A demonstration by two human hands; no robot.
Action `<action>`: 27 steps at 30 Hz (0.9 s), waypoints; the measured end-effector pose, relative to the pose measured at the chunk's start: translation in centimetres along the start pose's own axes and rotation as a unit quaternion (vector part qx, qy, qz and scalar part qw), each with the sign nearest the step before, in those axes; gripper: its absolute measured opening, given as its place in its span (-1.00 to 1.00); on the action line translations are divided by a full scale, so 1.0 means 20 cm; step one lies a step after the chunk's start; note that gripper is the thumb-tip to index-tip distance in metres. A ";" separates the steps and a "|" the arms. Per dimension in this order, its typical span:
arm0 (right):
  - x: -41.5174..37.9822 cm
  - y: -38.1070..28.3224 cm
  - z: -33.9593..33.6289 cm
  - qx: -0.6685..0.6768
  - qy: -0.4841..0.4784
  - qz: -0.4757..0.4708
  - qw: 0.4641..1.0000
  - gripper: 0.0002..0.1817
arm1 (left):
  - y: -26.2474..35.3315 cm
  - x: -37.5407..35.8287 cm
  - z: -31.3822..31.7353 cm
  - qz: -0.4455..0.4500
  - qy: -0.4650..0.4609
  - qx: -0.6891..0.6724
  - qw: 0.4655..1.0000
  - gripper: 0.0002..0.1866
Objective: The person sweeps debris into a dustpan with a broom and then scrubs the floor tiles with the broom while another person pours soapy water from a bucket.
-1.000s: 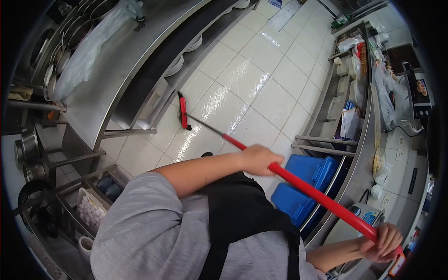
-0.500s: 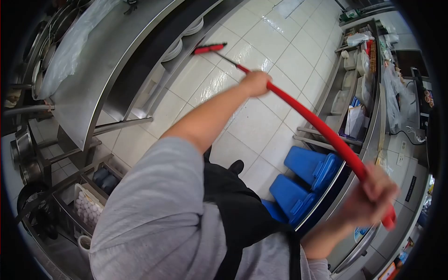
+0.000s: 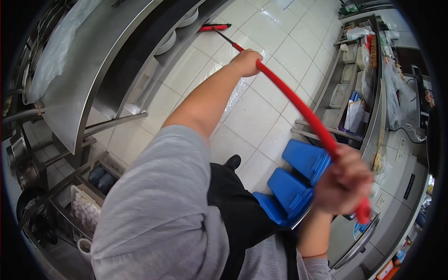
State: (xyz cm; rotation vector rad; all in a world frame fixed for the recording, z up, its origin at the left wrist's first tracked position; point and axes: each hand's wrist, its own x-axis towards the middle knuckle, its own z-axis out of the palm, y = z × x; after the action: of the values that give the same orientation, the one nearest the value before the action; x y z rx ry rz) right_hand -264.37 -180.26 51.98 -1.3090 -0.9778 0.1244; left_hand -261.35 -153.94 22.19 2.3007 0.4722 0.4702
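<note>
A red-handled broom (image 3: 291,95) runs slantwise across the view. Its red head with dark bristles (image 3: 214,28) rests on the tiled floor, close beside the foot of the steel counter on the left. My left hand (image 3: 247,63), arm stretched forward, is wrapped round the lower part of the handle. Near the handle's top end my right hand (image 3: 343,182) grips it at the right side of my body, slightly smeared by motion. The end of the handle sticks out below the right fist.
Blue lidded bins (image 3: 291,191) stand by my right. A steel counter (image 3: 116,60) with stacked plates (image 3: 167,43) beneath runs along the left. Shelving with containers (image 3: 343,93) lines the right. A basket of eggs (image 3: 85,209) sits lower left. Glossy floor tiles (image 3: 249,109) lie between.
Both hands have shifted left and the right hand has come closer to my body. The broom head has moved up in the view, away from me, along the counter's foot.
</note>
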 end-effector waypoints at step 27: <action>0.22 -0.38 -0.46 0.068 -0.043 0.040 0.996 -0.56 | 0.50 -0.39 -0.03 -0.018 0.075 -0.062 0.995 -0.79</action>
State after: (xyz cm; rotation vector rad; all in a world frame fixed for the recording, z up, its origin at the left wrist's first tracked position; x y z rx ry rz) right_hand -258.83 -187.03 61.21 -1.2270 -0.9723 0.3062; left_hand -266.37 -163.82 28.24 2.1436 0.5422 0.6384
